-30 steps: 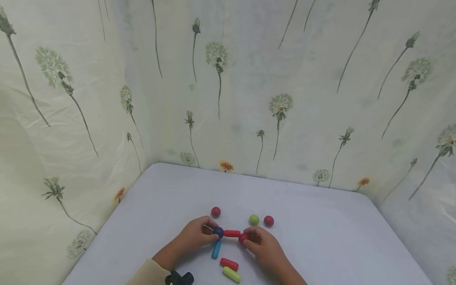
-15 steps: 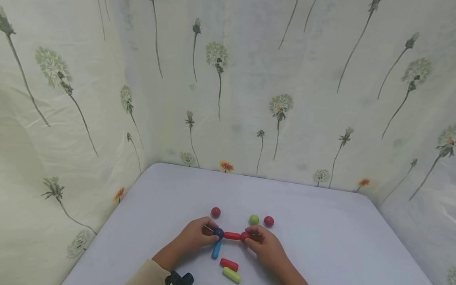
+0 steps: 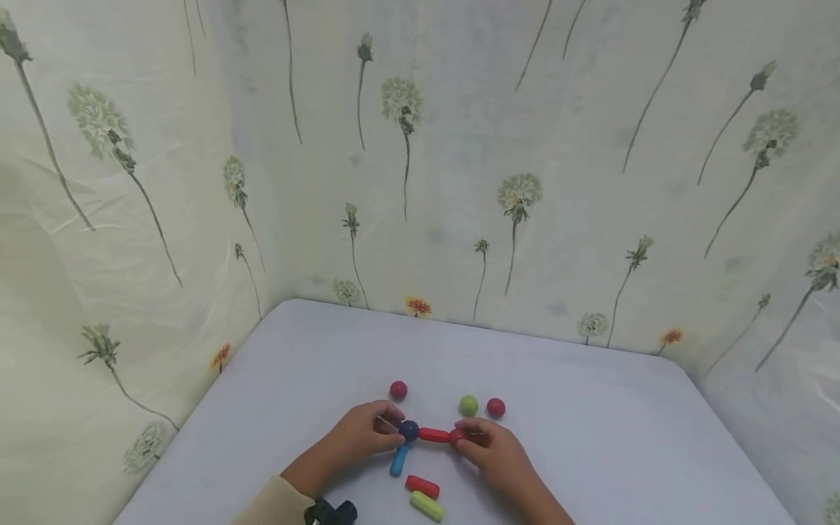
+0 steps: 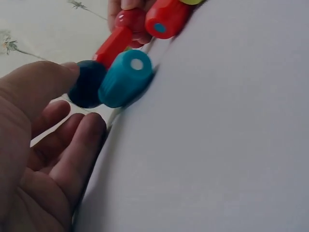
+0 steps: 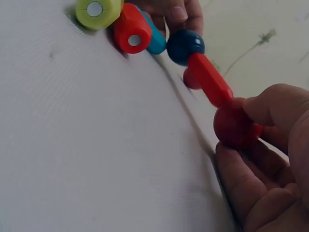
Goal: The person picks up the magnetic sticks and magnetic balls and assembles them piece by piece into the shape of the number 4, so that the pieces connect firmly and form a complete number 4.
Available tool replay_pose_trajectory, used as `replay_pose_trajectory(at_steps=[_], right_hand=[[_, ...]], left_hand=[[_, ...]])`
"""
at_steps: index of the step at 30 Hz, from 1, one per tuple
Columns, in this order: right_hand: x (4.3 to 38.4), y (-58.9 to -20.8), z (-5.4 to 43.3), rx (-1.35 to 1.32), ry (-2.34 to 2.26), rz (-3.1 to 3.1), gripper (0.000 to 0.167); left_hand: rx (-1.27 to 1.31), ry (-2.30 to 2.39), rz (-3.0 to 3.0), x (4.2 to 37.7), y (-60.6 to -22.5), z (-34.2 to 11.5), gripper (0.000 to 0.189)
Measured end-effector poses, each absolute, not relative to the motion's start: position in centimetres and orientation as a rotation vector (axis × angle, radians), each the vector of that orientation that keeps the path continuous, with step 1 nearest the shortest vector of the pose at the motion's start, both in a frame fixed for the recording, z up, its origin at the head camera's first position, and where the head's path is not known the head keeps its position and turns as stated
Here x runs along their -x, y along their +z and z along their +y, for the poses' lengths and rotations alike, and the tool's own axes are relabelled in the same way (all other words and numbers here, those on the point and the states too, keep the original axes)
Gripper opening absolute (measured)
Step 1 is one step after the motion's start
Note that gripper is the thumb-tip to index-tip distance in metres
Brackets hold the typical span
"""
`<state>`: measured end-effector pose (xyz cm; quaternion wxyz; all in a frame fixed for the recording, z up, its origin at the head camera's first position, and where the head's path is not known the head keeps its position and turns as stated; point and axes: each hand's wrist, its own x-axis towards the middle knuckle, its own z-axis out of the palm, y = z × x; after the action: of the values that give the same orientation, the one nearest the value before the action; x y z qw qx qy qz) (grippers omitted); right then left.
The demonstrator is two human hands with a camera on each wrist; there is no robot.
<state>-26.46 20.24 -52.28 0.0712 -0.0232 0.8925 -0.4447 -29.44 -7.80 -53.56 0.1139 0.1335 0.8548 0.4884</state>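
Note:
My right hand [image 3: 495, 452] pinches a red ball [image 5: 236, 123] between thumb and fingers. From that ball a red magnetic rod [image 3: 434, 435] runs to a dark blue ball [image 3: 409, 431], joined as one piece. My left hand [image 3: 367, 434] is around the dark blue ball's left side, thumb tip at its edge and the other fingers spread apart from it in the left wrist view. Just below that ball lies a light blue rod [image 4: 123, 79], its pale end disc showing. Nearer to me, another red rod [image 3: 422, 486] lies against a yellow-green rod [image 3: 427, 505].
Beyond the hands sit a loose red ball [image 3: 398, 390], a green ball [image 3: 469, 405] and a second loose red ball [image 3: 496, 407]. The white table [image 3: 590, 408] meets a flower-printed curtain [image 3: 446, 182] behind. A black device [image 3: 331, 512] is on the left wrist.
The joined balls and red rod have shifted slightly right and toward me with my right hand. The dark blue ball has slid outward from between my left fingers. The loose pieces stay put.

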Motion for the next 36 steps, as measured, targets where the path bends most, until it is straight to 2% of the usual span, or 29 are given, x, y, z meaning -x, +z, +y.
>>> replay_pose_trajectory(at_steps=[16,26,36], right_hand=[[26.9,-52.6,20.9,0.046,-1.356,2.685,0.036],[26.9,-53.1,20.9,0.043,-1.354,2.692,0.037],[27.0,-53.0,21.0,0.051,-1.326,2.715,0.035]], left_hand=[[-0.397,1.175,2.610,28.7,-52.6,-7.1,0.028],[-0.322,1.017,2.656,28.1,-52.1,-5.8,0.034],[-0.396,1.036,2.649,27.9,-52.1,-6.2,0.023]])
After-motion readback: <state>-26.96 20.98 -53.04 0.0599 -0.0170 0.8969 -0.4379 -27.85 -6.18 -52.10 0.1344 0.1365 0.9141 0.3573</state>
